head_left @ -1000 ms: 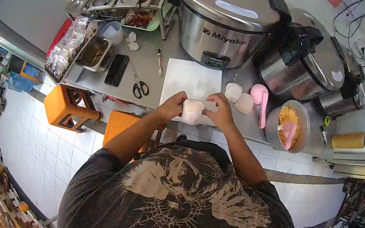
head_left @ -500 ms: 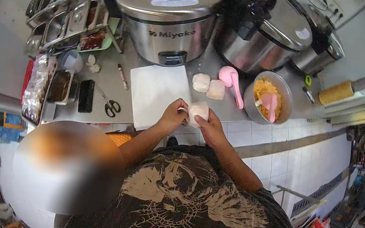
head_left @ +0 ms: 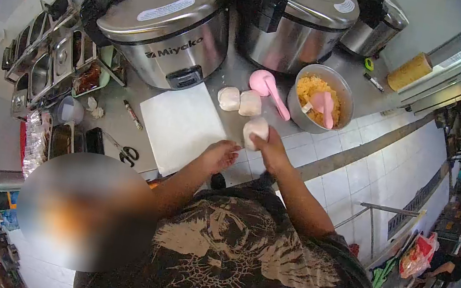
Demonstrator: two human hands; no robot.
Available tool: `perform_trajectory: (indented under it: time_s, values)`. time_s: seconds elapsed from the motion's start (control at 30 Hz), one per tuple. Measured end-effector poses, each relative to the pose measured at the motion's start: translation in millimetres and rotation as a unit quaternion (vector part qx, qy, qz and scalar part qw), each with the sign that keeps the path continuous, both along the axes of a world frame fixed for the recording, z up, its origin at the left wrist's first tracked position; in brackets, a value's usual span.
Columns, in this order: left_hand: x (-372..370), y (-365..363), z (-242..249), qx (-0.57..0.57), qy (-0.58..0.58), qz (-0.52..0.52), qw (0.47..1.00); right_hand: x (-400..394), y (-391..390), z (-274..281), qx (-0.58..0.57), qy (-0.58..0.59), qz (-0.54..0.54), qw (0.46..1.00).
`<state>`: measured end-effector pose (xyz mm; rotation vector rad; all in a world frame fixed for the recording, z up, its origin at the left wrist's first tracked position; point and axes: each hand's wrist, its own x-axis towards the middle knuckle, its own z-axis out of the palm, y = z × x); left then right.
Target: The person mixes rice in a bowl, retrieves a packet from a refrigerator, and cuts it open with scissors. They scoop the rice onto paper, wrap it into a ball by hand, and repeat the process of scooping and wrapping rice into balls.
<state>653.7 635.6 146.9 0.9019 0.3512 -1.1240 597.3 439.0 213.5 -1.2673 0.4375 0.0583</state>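
Note:
My right hand (head_left: 270, 152) grips a white paper-wrapped packet (head_left: 255, 133), rounded and about palm-sized, held upright off the counter's front edge. Just left of it, my left hand (head_left: 221, 156) has its fingers curled and pinched together, apart from the packet. Whatever may be between those fingertips is too small to name. Two similar wrapped packets (head_left: 250, 104) lie side by side on the steel counter. To their left is a stack of white paper sheets (head_left: 182, 124), close to my left hand. A pink scoop (head_left: 262, 82) rests on the counter to their right.
A metal pot (head_left: 348, 105) of yellow rice (head_left: 313, 88) holds another pink scoop (head_left: 322, 102). Large rice cookers (head_left: 165, 43) line the back. Scissors (head_left: 129, 156), a marker (head_left: 132, 114) and a rack of metal containers (head_left: 63, 60) are at left. Another person (head_left: 447, 269) is far right.
My left hand has come away from the packet and dropped slightly. My right hand still holds the packet, now lifted a little. The view has turned, shifting the counter items leftward.

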Motion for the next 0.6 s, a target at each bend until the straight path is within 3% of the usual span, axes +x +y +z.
perform_trajectory:
  time_s: [0.07,0.13,0.17,0.23,0.33,0.47,0.57,0.6]
  values:
    - [-0.5,0.5,-0.9,0.034,-0.007,0.032,0.999,15.0,4.9,-4.2,-0.096,-0.002,-0.087,0.992]
    - [-0.7,-0.4,3.6,0.045,-0.039,0.044,0.997,26.2,0.1,-17.5,-0.298,-0.017,-0.082,0.951]
    - [-2.9,2.3,6.9,0.041,-0.067,0.040,0.996,31.7,-2.3,-24.2,-0.395,-0.015,-0.089,0.914]
    - [-7.3,6.5,21.5,0.048,-0.100,0.042,0.993,33.6,-3.1,-31.0,-0.628,-0.043,-0.040,0.776]
    - [-10.9,7.5,35.6,0.070,-0.119,0.053,0.989,12.9,-2.5,-23.9,-0.636,-0.132,-0.042,0.760]
    - [-18.0,-5.5,41.4,0.107,-0.157,0.028,0.981,8.0,-13.8,-25.1,-0.602,-0.131,0.062,0.785]
    - [-20.1,-33.6,61.1,0.162,-0.255,0.028,0.953,11.2,-28.9,26.4,-0.649,-0.127,0.127,0.739]
    - [-18.2,-43.4,67.6,0.182,-0.296,0.032,0.937,9.5,-42.9,46.5,-0.641,-0.224,0.076,0.730]
